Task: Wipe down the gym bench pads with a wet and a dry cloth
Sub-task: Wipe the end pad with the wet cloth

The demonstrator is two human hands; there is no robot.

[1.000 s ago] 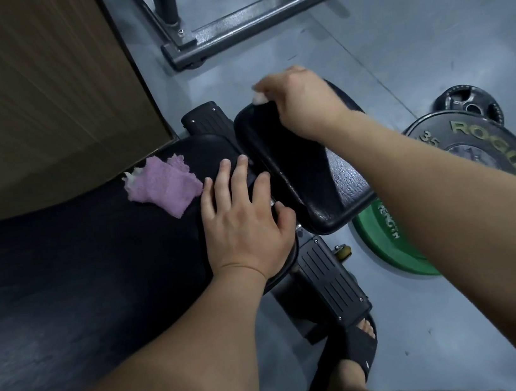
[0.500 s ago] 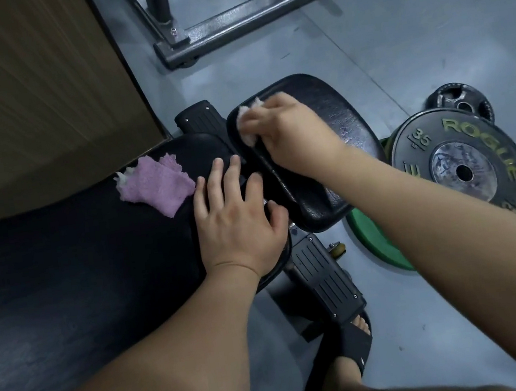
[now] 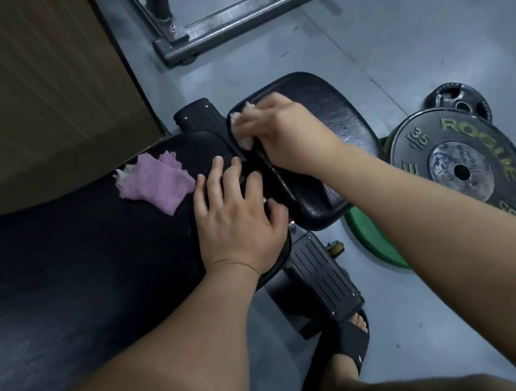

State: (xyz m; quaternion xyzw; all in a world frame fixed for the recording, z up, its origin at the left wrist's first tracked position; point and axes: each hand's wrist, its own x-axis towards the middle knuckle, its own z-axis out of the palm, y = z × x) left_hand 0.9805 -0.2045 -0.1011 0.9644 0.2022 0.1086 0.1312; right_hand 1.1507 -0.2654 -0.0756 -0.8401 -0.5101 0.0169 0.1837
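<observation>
A white cloth [image 3: 242,131] is gripped by the right hand [image 3: 285,138] on the seat pad [image 3: 330,109]; the left hand [image 3: 236,218] is laid flat beside a pink cloth [image 3: 155,183].

Wooden panel [image 3: 24,95] crowds bench pad [image 3: 62,272] — floor [image 3: 428,48] rightward lies open

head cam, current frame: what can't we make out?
Head view:
1. white cloth: mostly hidden under the right hand gripping it; its full size is unclear, as is whether it is wet or dry.
2. pink cloth: in view, but wet or dry cannot be told.
3. long pad: cut off by the left edge, partly covered by the left forearm.
4. green plate: mostly hidden by the black plate and right forearm.
</observation>
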